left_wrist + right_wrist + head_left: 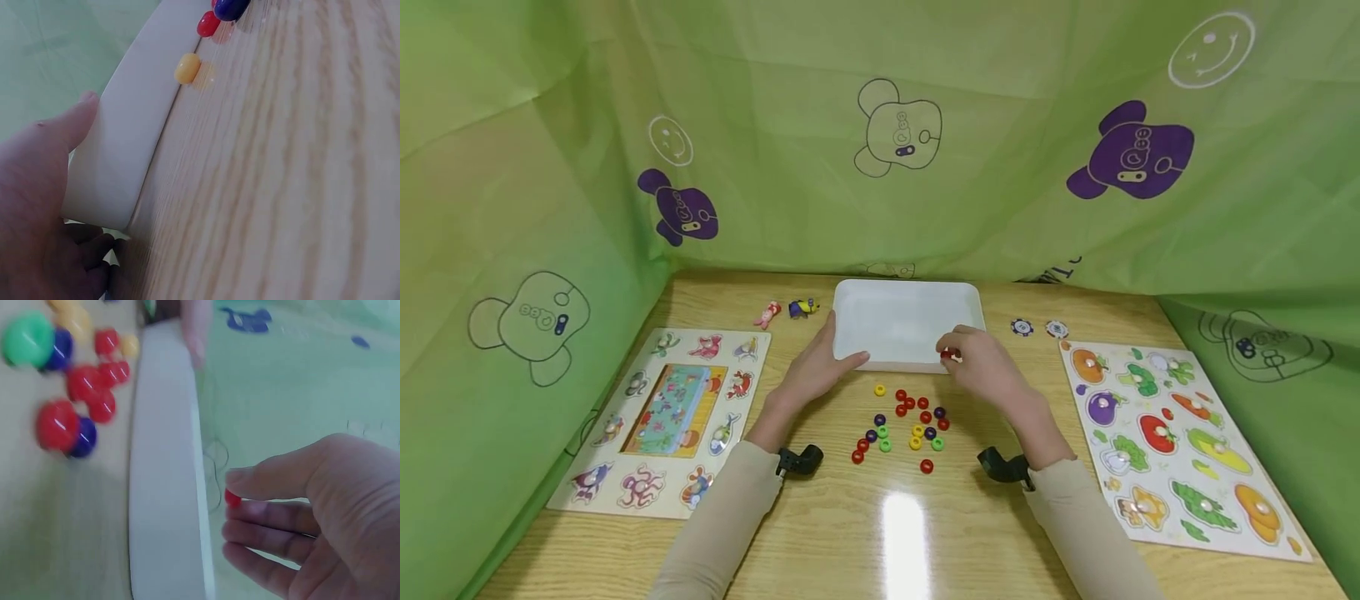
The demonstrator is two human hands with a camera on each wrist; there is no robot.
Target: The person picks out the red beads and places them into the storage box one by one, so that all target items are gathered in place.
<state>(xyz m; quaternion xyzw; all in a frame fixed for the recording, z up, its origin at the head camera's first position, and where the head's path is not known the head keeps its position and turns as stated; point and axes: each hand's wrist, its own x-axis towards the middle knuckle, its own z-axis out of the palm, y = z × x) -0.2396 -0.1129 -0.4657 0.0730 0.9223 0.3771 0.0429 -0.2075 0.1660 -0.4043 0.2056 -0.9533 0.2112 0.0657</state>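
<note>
Right hand point(340, 506), grip pinching red bead point(232, 499), left hand point(811, 367) holding white tray point(898, 321), puzzle boards point(1172, 462) in head view only

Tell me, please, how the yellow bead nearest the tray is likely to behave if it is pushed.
The yellow bead would probably slide at first, since it lies flat with its hole facing up. Tipped on edge, it might roll, as its outline is round. Its glossy surface may make it slippery.
</note>
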